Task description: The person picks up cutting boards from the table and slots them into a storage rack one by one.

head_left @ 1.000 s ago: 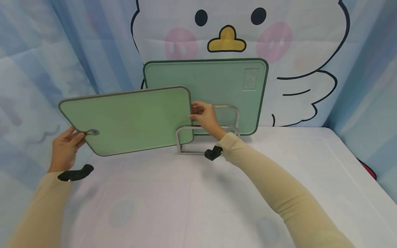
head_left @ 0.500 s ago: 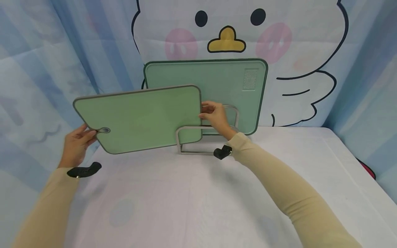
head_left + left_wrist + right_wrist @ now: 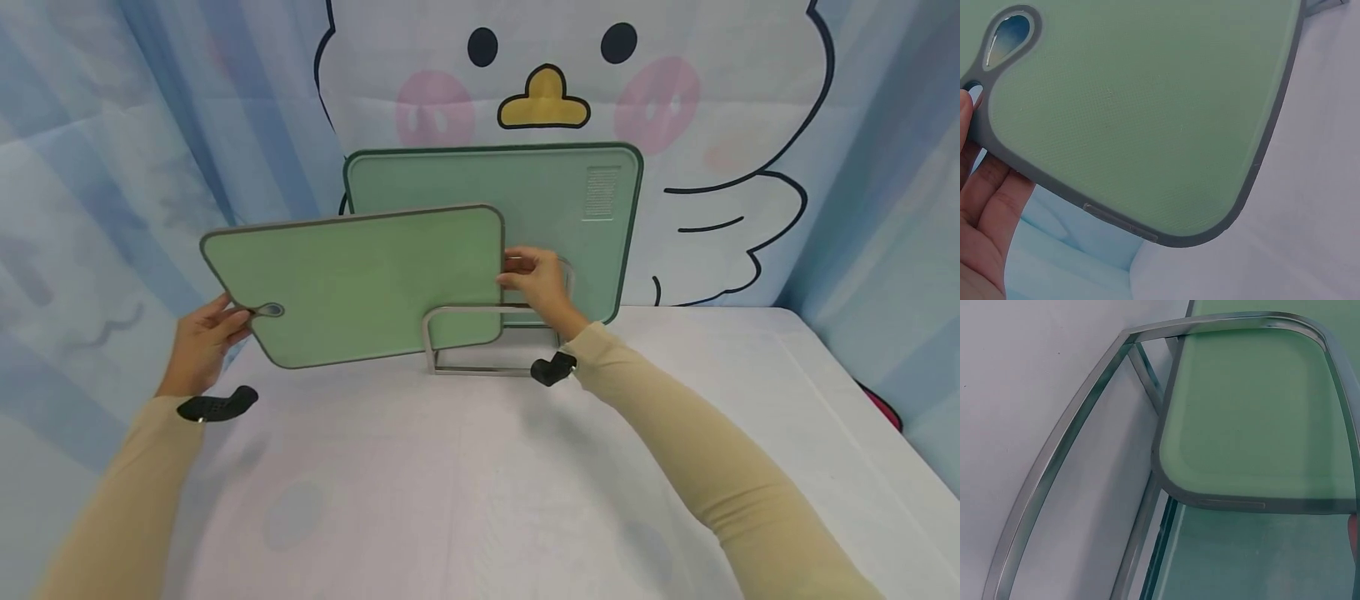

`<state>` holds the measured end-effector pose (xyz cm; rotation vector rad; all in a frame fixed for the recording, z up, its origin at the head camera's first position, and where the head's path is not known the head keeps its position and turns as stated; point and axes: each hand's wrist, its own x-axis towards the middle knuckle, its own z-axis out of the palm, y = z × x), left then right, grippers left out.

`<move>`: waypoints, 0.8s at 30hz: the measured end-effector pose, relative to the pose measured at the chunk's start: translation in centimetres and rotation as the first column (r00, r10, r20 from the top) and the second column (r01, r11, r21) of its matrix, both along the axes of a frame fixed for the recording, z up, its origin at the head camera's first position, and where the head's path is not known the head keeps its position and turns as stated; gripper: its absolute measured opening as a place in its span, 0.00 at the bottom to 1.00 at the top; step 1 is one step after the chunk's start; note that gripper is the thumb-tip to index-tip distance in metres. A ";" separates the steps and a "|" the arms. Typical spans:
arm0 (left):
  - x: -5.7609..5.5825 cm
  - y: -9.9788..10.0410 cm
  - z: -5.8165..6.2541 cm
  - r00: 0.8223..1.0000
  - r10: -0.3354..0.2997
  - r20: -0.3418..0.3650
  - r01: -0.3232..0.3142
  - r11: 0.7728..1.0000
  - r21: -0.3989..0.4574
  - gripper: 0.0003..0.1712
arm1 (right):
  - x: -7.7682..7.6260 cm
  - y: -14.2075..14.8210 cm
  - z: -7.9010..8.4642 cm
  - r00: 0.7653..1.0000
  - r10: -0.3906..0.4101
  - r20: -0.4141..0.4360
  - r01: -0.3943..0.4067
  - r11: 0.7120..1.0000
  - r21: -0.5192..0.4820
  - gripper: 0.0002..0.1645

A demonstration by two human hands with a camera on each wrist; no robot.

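Between my two hands is a light green cutting board (image 3: 352,283) with a grey rim, standing on its long edge and tilted, left end lower. My left hand (image 3: 202,346) pinches its left short edge beside the teardrop hole; in the left wrist view the fingers (image 3: 1004,200) lie behind the rim. At the right short edge, my right hand (image 3: 543,287) holds the board between thumb and fingers. The board's lower right corner sits inside a metal rack (image 3: 480,309), behind its front loop. In the right wrist view that corner (image 3: 1241,425) shows through the loop (image 3: 1066,450).
Behind stands a larger, darker green board (image 3: 555,187) with a dark rim and a rough patch at upper right. The white-covered table (image 3: 450,483) extends in front, its right edge by the curtain. A printed curtain (image 3: 735,117) hangs close behind the boards.
The light green board has slid right, farther across the rack, with both hands moving right along with it. The larger board and the rack stay in place.
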<state>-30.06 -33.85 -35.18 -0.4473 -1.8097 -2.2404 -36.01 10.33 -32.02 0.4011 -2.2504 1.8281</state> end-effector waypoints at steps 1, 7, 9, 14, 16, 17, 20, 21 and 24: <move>-0.1 0.1 0.0 1.000 0.000 0.008 0.000 1.000 -0.003 0.23 | 0.0 0.1 0.0 1.000 -0.007 0.009 0.007 1.000 0.002 0.25; -0.8 0.7 0.1 0.998 -0.053 0.019 0.053 0.998 0.026 0.23 | 0.3 1.1 0.0 1.000 -0.030 -0.003 0.030 1.000 0.007 0.24; -1.0 0.9 0.1 0.998 -0.064 0.011 0.064 0.997 0.032 0.23 | 0.4 1.4 0.0 0.999 -0.032 -0.011 0.032 0.999 0.004 0.24; -1.4 1.7 0.4 0.999 -0.048 0.007 0.048 0.999 -0.011 0.22 | 0.7 2.2 -0.1 0.999 -0.043 -0.012 0.043 0.999 0.005 0.24; -1.5 1.9 0.4 0.999 -0.035 0.008 0.036 0.999 -0.036 0.22 | 0.8 2.5 -0.1 0.999 -0.050 -0.006 0.050 0.999 0.006 0.25; -1.5 2.0 0.4 0.999 -0.034 0.012 0.034 0.999 -0.039 0.22 | 0.8 2.6 -0.1 0.999 -0.053 -0.004 0.053 0.999 0.005 0.25; -1.7 2.3 0.3 1.000 -0.020 0.017 0.021 0.998 -0.067 0.23 | 0.8 2.9 -0.2 0.998 -0.059 -0.002 0.059 0.998 0.005 0.24; -1.7 2.3 0.3 1.000 -0.017 0.019 0.018 0.997 -0.074 0.24 | 0.8 2.9 -0.2 0.998 -0.061 -0.001 0.061 0.998 0.004 0.24; -1.8 2.6 0.2 1.000 -0.009 0.025 0.011 0.996 -0.090 0.26 | 0.8 3.1 -0.2 0.998 -0.060 0.002 0.060 0.998 -0.002 0.24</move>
